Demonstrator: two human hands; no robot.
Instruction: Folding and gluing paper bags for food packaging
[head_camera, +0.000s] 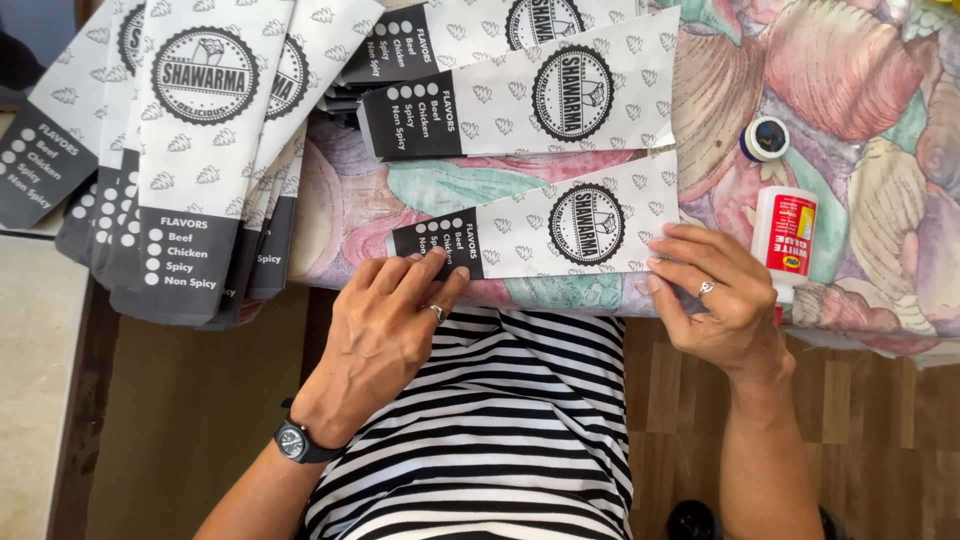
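Note:
A long white paper wrapper (560, 225) with a dark grey end and a round black emblem lies flat at the near edge of a table covered in a pastel shell-pattern cloth (860, 120). My left hand (385, 330) presses its fingertips on the wrapper's dark left end. My right hand (715, 290) rests its fingers on the wrapper's right end. Both hands wear a ring; a black watch is on the left wrist. Neither hand lifts the paper.
A second wrapper (520, 100) lies just beyond the first. A fanned stack of the same wrappers (190, 150) overhangs the table's left side. A white glue bottle with a red label (783, 240) lies right of my right hand, its round cap (765, 138) farther back. Wooden floor lies below.

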